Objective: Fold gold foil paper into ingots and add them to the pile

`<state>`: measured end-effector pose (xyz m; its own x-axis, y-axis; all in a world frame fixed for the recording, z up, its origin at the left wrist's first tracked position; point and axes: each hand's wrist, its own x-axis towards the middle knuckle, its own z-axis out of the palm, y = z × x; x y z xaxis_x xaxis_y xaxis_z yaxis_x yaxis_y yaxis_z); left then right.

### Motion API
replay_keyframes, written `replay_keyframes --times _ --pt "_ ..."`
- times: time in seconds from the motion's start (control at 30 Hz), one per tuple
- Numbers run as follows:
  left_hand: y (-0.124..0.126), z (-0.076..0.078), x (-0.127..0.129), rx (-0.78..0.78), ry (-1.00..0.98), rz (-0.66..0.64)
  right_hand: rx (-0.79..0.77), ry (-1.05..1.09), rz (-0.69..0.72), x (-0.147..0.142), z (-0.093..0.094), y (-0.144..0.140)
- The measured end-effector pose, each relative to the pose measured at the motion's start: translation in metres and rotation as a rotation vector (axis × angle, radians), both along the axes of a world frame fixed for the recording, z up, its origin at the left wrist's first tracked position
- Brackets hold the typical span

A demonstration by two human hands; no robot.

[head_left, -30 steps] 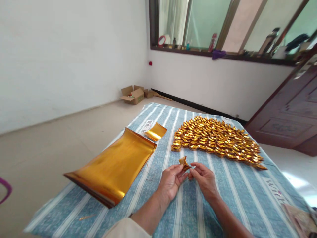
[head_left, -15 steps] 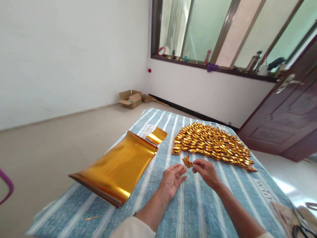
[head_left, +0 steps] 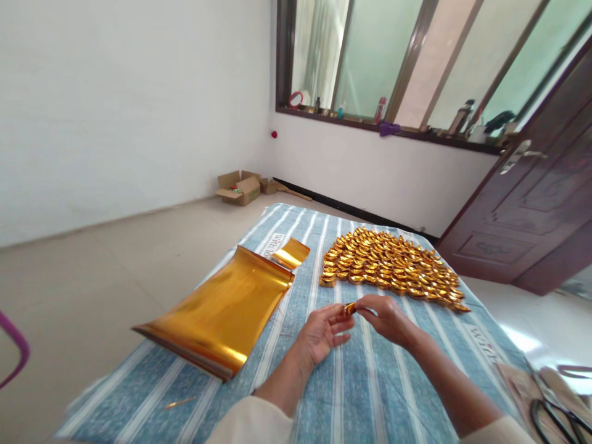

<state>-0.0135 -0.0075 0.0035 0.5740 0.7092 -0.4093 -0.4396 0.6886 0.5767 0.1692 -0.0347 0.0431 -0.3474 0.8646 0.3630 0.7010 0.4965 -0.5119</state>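
Note:
My left hand (head_left: 324, 330) and my right hand (head_left: 386, 317) meet over the blue striped cloth (head_left: 370, 394), and both pinch a small folded piece of gold foil (head_left: 349, 308) between their fingertips. Just beyond the hands lie rows of several folded gold ingots (head_left: 388, 265). To the left of my left hand lies a stack of gold foil sheets (head_left: 226, 308), with one smaller curled gold sheet (head_left: 290, 253) at its far end.
Scissors (head_left: 555, 419) lie at the cloth's right near corner. A dark wooden door (head_left: 536, 209) stands open on the right. Cardboard boxes (head_left: 238, 187) sit on the floor by the far wall. A window sill (head_left: 393, 129) holds bottles.
A second ago both hands held the foil piece; half a second ago only my right hand held it, lifted. Now my left hand has come back and both pinch it, lower and more folded.

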Motion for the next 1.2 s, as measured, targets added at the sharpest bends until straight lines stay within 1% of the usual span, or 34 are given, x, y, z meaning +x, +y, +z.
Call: replay_keyframes --times 0.07,0.13,0.27,0.37,0.47,0.6,0.73,0.83,0.9,1.07,1.2 --pt "-0.001 0.0 0.0 0.029 -0.019 -0.02 -0.02 0.053 0.015 0.0 0.002 -0.001" --pt "-0.002 -0.001 0.0 0.058 -0.033 -0.02 -0.058 0.168 -0.001 0.0 0.001 -0.001" --pt "-0.003 -0.002 0.002 0.106 -0.016 0.046 -0.114 0.376 -0.089 -0.001 -0.007 0.004" --pt "-0.004 -0.002 0.004 0.133 0.025 0.113 -0.141 0.459 -0.114 -0.002 -0.017 0.01" --pt "-0.004 -0.002 0.005 0.163 0.075 0.142 -0.179 0.552 -0.122 -0.004 -0.025 0.017" --pt "-0.004 -0.001 0.006 0.224 0.131 0.177 -0.233 0.652 -0.12 -0.007 -0.03 0.024" --pt "-0.004 0.0 0.006 0.238 0.152 0.211 -0.266 0.704 -0.122 -0.008 -0.033 0.031" --pt "-0.002 0.0 0.005 0.191 0.15 0.222 -0.289 0.725 -0.117 -0.008 -0.035 0.034" --pt "-0.001 0.0 0.005 0.126 0.123 0.218 -0.312 0.736 -0.105 -0.008 -0.036 0.036" --pt "0.005 0.001 0.005 -0.073 0.022 0.179 -0.395 0.793 -0.03 -0.005 -0.04 0.038" --pt "0.009 -0.001 0.005 -0.15 -0.04 0.143 -0.45 0.851 0.011 0.001 -0.046 0.04"
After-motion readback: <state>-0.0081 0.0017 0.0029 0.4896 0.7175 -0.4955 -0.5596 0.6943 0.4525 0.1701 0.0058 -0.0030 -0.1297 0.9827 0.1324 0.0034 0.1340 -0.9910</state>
